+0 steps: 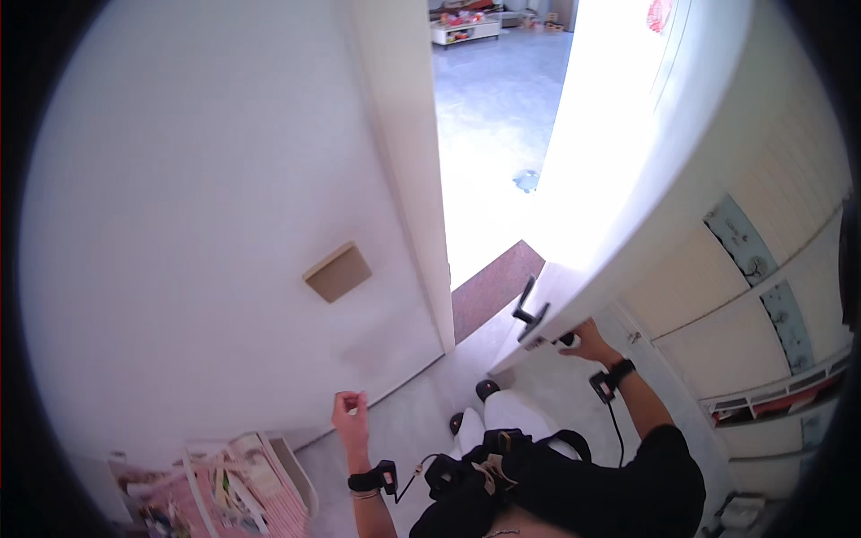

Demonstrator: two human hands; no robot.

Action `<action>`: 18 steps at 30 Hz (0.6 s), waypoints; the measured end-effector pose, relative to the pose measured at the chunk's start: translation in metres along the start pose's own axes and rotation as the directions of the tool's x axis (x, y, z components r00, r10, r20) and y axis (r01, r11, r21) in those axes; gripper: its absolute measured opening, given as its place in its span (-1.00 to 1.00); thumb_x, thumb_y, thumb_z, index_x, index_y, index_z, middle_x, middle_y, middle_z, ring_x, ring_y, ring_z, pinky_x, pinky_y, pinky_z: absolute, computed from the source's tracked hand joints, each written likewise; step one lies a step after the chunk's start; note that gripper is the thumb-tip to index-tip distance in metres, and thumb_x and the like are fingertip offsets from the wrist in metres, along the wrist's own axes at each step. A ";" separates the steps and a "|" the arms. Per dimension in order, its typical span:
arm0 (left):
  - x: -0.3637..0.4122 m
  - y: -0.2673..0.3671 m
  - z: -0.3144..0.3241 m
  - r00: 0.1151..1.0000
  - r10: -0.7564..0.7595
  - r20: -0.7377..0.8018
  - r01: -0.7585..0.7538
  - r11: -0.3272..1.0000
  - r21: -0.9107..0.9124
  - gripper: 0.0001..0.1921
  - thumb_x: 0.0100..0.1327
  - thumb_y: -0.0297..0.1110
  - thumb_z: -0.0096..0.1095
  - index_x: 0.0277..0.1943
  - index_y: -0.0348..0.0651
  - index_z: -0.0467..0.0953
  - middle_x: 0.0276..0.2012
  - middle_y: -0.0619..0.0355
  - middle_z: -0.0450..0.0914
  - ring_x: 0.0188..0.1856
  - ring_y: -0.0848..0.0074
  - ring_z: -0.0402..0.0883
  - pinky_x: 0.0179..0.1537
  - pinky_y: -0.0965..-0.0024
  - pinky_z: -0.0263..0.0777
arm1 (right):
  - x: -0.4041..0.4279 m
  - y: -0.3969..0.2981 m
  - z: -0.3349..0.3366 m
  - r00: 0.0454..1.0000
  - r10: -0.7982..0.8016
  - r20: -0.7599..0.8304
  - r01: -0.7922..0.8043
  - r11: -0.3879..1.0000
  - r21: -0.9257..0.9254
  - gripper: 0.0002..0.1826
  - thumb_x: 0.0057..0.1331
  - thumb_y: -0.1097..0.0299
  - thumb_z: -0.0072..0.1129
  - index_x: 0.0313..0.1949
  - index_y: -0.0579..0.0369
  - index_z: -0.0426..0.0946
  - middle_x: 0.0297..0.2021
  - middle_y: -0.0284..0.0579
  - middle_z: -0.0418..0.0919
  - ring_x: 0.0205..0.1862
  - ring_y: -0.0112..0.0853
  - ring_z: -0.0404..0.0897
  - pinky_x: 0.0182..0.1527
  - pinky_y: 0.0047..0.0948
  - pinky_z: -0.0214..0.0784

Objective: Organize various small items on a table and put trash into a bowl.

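Note:
My right hand [592,344] grips the dark lever handle [569,339] on the near side of a white door [605,269]. The door stands partly open, and a matching black lever [531,309] juts from its other face. My left hand [350,417] hangs loosely curled in front of the white wall [202,235], with nothing visible in it. Each wrist bears a black strap with a small cabled device.
A brown threshold strip [498,289] crosses the doorway. Beyond it, a low white table [465,31] carries several items. A switch plate [338,272] sits on the wall. Lower left stands a cart [289,471] with pink cloth; a patterned cabinet [713,282] lines the right.

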State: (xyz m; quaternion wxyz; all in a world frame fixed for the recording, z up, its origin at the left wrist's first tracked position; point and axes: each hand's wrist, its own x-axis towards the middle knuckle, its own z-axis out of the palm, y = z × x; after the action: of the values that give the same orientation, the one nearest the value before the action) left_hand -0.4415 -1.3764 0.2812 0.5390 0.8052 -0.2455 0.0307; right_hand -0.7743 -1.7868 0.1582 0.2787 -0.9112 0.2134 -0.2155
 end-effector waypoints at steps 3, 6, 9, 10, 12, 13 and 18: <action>0.022 0.056 0.051 0.975 0.112 0.190 -0.103 0.993 -0.054 -0.82 0.15 -0.36 0.25 -0.38 -0.22 0.38 -0.55 0.22 0.50 -0.48 0.63 0.51 -0.38 0.54 0.37 | -0.069 -0.030 -0.043 0.933 0.278 -0.227 -0.239 0.953 0.188 -0.51 -0.13 0.37 0.37 -0.15 0.08 0.44 -0.14 -0.05 0.41 -0.03 -0.16 0.34 0.06 -0.27 0.16; 0.036 0.111 0.103 0.895 0.140 0.423 -0.101 0.988 -0.115 -0.81 0.16 -0.37 0.24 -0.39 -0.24 0.36 -0.57 0.20 0.51 -0.50 0.62 0.52 -0.39 0.54 0.37 | -0.120 -0.037 -0.043 0.689 0.520 -0.504 -0.331 0.845 0.420 -0.52 0.03 0.45 0.27 -0.03 0.16 0.34 -0.11 -0.03 0.41 -0.05 -0.21 0.40 0.02 -0.25 0.23; 0.074 0.122 0.162 0.783 0.178 0.596 -0.063 0.976 -0.209 -0.81 0.17 -0.36 0.23 -0.38 -0.25 0.37 -0.57 0.21 0.51 -0.50 0.64 0.51 -0.41 0.55 0.36 | -0.167 0.011 0.025 0.485 0.786 -0.383 -0.388 0.586 0.712 -0.54 0.18 0.38 0.13 0.06 0.13 0.28 -0.04 -0.06 0.40 -0.02 -0.26 0.42 0.05 -0.23 0.24; 0.075 0.133 0.185 0.740 0.221 0.635 -0.060 0.962 -0.265 -0.81 0.17 -0.36 0.23 -0.38 -0.24 0.38 -0.57 0.21 0.51 -0.50 0.64 0.51 -0.42 0.56 0.36 | -0.189 0.031 0.032 0.457 0.857 -0.237 -0.435 0.448 0.781 -0.54 0.26 0.31 0.04 0.13 0.09 0.24 0.02 -0.10 0.38 -0.01 -0.28 0.42 0.03 -0.25 0.26; 0.088 0.150 0.216 0.639 0.279 0.717 -0.077 0.950 -0.302 -0.82 0.18 -0.35 0.21 -0.37 -0.25 0.38 -0.54 0.20 0.52 -0.49 0.63 0.52 -0.41 0.55 0.37 | -0.185 0.024 0.049 0.390 0.914 -0.111 -0.397 0.275 0.876 -0.53 0.30 0.21 -0.05 0.17 0.03 0.21 0.06 -0.16 0.34 0.02 -0.30 0.40 0.03 -0.24 0.27; 0.092 0.166 0.231 0.628 0.291 0.721 -0.071 0.945 -0.320 -0.82 0.18 -0.35 0.21 -0.37 -0.25 0.38 -0.54 0.20 0.52 -0.49 0.63 0.52 -0.41 0.55 0.37 | -0.183 0.027 0.047 0.348 0.937 0.022 -0.342 0.106 0.934 -0.51 0.34 0.11 -0.14 0.21 -0.02 0.17 0.11 -0.21 0.31 0.05 -0.31 0.38 0.04 -0.24 0.27; 0.132 0.187 0.317 0.410 0.439 0.799 -0.221 0.898 -0.380 -0.85 0.19 -0.39 0.20 -0.33 -0.28 0.41 -0.51 0.18 0.54 -0.46 0.59 0.53 -0.36 0.54 0.37 | -0.217 0.050 0.083 0.243 0.954 -0.174 -0.083 0.199 0.976 -0.50 0.35 0.08 -0.17 0.23 -0.10 0.13 0.15 -0.28 0.26 0.16 -0.33 0.27 0.09 -0.14 0.23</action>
State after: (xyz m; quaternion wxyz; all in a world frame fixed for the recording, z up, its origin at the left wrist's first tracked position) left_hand -0.4740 -1.7599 0.3499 0.4055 0.5791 -0.6400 -0.3011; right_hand -0.9222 -1.6796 0.0063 0.6029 -0.2513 0.5345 -0.5364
